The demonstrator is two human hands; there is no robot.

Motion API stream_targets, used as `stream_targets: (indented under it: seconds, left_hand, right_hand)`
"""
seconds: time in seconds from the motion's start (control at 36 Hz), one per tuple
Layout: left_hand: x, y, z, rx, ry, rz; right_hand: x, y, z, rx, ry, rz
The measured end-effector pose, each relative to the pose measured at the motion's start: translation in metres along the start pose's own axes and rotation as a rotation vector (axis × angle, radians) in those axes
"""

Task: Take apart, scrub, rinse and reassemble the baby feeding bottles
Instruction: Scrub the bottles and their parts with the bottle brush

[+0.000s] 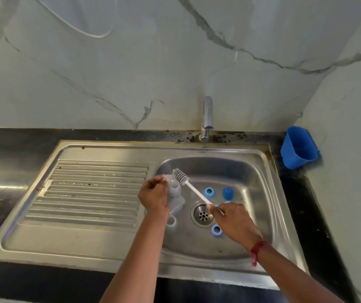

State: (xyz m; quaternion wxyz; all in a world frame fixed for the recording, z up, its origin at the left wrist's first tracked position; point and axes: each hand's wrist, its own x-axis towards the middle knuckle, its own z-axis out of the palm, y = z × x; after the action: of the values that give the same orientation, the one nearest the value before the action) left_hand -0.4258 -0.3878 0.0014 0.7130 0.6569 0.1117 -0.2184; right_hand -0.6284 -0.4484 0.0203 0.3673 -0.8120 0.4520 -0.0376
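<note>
1. Centre frame: a person's left hand (153,192) curls its fingers round a clear baby bottle (174,189), held over the left side of the steel sink (241,171).
2. The right hand (233,219) pinches the white handle of a bottle brush (181,177), whose bristle head sits just beside the bottle's upper end.
3. A blue ring (209,192) and a blue cap (228,192) lie above the drain (203,214); a second blue ring (216,230) lies below it.

rings (209,192) in sink (260,184), bucket (298,147) right
</note>
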Motion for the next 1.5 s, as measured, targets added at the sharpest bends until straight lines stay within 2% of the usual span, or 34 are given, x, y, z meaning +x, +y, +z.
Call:
stream_targets:
  seconds: [0.11,0.33,0.44,0.58,0.75,0.83,0.92,1.19,1.39,1.5]
  left_hand:
    - [-0.021,-0.013,0.014,0.103,-0.111,0.067]
    - [-0.019,-0.034,0.013,0.340,-0.147,0.073]
    - [-0.006,-0.045,0.008,0.662,-0.169,0.159]
    - [0.013,-0.055,0.008,1.151,-0.431,0.394]
    - [0.038,-0.076,0.016,1.462,-0.705,0.409]
    - [0.047,-0.085,0.023,1.521,-0.757,0.372]
    - [0.057,-0.091,0.029,1.556,-0.726,0.369]
    - [0.091,-0.101,0.037,1.347,-0.692,0.307]
    - [0.083,-0.115,0.041,1.395,-0.798,0.337]
    - [0.063,-0.131,0.053,1.478,-0.932,0.394]
  right_hand:
    - [0.018,0.003,-0.001,0.026,-0.016,0.058]
    - [0.042,0.013,0.009,0.072,-0.023,0.126]
    - [0.049,0.018,0.012,0.139,0.003,0.141]
    - [0.060,0.031,0.022,0.168,-0.002,0.184]
    - [0.069,0.042,0.037,0.167,-0.016,0.226]
    - [0.074,0.049,0.039,0.206,-0.015,0.260]
    - [0.083,0.053,0.038,0.223,-0.012,0.284]
    - [0.097,0.056,0.032,0.267,-0.004,0.290]
    - [0.096,0.057,0.033,0.255,-0.024,0.283]
    - [0.096,0.065,0.032,0.238,-0.004,0.311]
